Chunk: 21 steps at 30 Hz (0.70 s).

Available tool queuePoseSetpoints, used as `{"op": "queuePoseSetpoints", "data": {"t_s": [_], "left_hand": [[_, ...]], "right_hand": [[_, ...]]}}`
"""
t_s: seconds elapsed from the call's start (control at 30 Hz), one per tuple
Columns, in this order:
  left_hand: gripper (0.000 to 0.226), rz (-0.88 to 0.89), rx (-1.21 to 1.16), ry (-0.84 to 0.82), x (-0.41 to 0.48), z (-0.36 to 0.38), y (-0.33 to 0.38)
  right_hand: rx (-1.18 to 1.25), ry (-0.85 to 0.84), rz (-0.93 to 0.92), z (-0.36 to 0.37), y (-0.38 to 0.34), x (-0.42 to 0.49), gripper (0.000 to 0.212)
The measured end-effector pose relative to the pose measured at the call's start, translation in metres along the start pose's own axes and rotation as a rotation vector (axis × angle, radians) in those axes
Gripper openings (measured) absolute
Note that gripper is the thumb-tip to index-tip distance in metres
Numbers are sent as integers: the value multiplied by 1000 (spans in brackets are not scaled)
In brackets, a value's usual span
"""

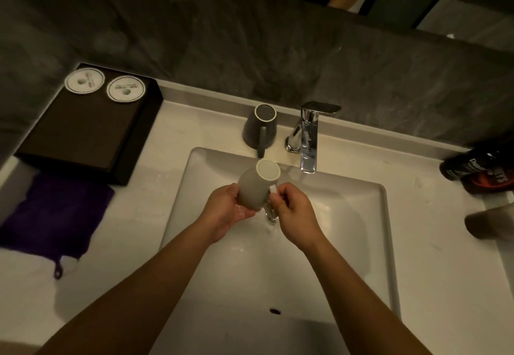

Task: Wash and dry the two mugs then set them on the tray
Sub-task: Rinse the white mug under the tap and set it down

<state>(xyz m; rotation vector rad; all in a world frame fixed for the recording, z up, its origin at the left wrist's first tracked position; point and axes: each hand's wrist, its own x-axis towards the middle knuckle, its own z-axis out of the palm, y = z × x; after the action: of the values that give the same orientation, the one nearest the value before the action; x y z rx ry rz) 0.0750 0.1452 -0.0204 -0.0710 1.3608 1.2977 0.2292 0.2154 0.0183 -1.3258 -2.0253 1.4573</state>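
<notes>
Both hands hold the pale mug [258, 187] over the sink [347, 232], bottom up and tilted. Left hand [226, 211] cups its body with curled fingers; right hand [294, 212] pinches its handle. Behind, the dark mug [260, 129] stands upside down at the bench's [445, 271] back edge, just left of the tap [308, 143]. A dark tray [83, 132] fills the back left corner, with a purple cloth [52, 215] before it.
</notes>
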Motion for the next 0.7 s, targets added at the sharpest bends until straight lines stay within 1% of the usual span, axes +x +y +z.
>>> {"op": "queuePoseSetpoints", "data": {"t_s": [0.07, 0.17, 0.23, 0.27, 0.3, 0.33, 0.4, 0.43, 0.5, 0.57, 0.7], "left_hand": [[26, 236, 293, 126, -5, -21, 10], [20, 550, 835, 338, -9, -61, 24], [19, 715, 1043, 447, -8, -88, 31], [24, 762, 1119, 490, -6, -101, 33], [31, 765, 1201, 526, -4, -114, 35], [40, 731, 1284, 552, -1, -126, 35], [57, 639, 1421, 545, 4, -143, 32], [62, 622, 1480, 529, 6, -149, 30], [68, 623, 1554, 514, 9, -154, 26], [72, 616, 1577, 522, 10, -155, 26], [73, 629, 1599, 535, 10, -155, 25]], "right_hand": [[34, 4, -14, 14, -14, 4, 17], [64, 21, -52, 36, -36, 15, 14], [78, 43, -80, 51, -49, 29, 9], [84, 54, -86, 59, -55, 37, 7], [81, 61, -90, 67, -61, 46, 7], [77, 68, -90, 74, -66, 56, 7], [68, 100, -91, 89, -74, 75, 9], [64, 120, -89, 96, -78, 83, 9], [57, 157, -81, 107, -84, 98, 9], [46, 189, -65, 114, -88, 112, 9], [17, 218, -41, 120, -89, 129, 11]]}}
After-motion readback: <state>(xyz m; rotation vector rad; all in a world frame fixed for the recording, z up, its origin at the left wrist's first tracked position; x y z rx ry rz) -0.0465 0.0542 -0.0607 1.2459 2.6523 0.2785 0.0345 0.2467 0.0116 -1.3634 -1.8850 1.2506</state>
